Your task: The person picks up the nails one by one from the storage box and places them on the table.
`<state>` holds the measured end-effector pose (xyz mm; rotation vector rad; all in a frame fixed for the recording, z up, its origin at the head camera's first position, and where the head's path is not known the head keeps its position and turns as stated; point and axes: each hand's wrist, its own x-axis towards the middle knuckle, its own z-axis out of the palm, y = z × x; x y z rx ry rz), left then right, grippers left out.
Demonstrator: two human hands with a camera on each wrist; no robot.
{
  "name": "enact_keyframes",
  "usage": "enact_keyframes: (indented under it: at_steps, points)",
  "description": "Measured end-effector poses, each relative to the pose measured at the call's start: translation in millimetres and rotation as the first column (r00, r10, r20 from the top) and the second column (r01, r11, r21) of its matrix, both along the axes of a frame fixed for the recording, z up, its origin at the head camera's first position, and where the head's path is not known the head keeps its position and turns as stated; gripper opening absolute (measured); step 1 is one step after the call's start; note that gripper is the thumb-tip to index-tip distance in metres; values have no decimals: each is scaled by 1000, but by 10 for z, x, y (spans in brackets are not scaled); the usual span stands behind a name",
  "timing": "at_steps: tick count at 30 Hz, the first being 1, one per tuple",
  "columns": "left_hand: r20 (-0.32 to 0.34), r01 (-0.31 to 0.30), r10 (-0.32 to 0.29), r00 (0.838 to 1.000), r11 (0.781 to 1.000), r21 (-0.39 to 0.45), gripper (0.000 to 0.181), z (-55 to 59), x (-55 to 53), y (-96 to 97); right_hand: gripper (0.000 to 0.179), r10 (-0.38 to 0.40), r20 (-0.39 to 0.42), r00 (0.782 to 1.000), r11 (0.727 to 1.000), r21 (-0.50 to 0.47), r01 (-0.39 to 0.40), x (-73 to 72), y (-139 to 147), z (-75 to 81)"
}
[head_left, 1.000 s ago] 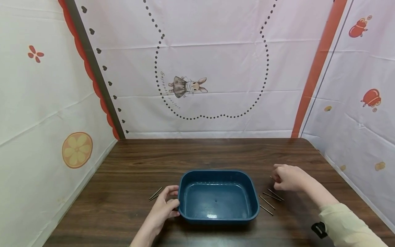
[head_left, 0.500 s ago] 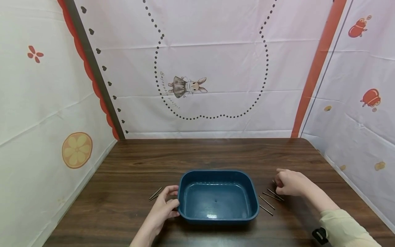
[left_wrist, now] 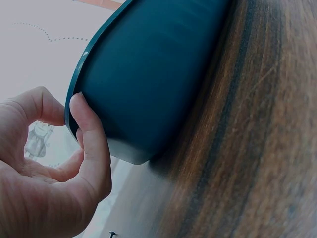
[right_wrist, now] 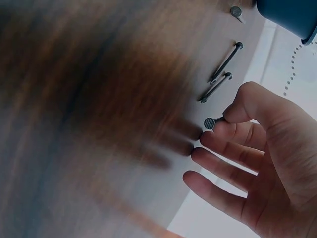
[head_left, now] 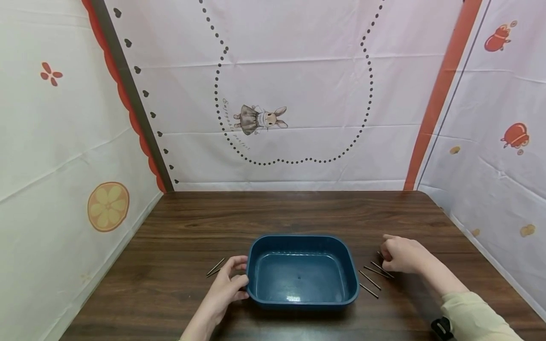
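Note:
A blue plastic basin, rectangular with rounded corners, sits in the middle of the table. My left hand grips its left rim, thumb and fingers on either side of the wall, as the left wrist view also shows. To the right of the basin, my right hand pinches a nail between thumb and index finger, close over the tabletop; the other fingers are spread. Several more nails lie between this hand and the basin. Two nails lie left of the basin, one partly hidden by my left hand.
The dark wood-grain table ends at a white printed cloth hung behind it. Similar cloths stand along the left and right sides. A black strap or clip shows beside my right sleeve.
My right hand has come slightly nearer and to the right over the nails on that side, with fingertips at the farthest nail. The left hand and the basin stay where they were.

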<state>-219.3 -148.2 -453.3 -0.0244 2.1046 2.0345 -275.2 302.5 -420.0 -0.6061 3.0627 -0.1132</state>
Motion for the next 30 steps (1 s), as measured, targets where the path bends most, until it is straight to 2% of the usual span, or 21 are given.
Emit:
enact_keyframes:
  at_steps: [13, 30]
  points:
    - [5, 1, -1, 1000, 1000, 0, 59, -6, -2, -4, 29, -4, -63, 998, 1000, 14, 5, 26, -13, -117]
    - [2, 10, -10, 1000, 1000, 2, 58, 20, 1, -8, 32, -9, -93, 996, 999, 35, 13, 36, -28, -132]
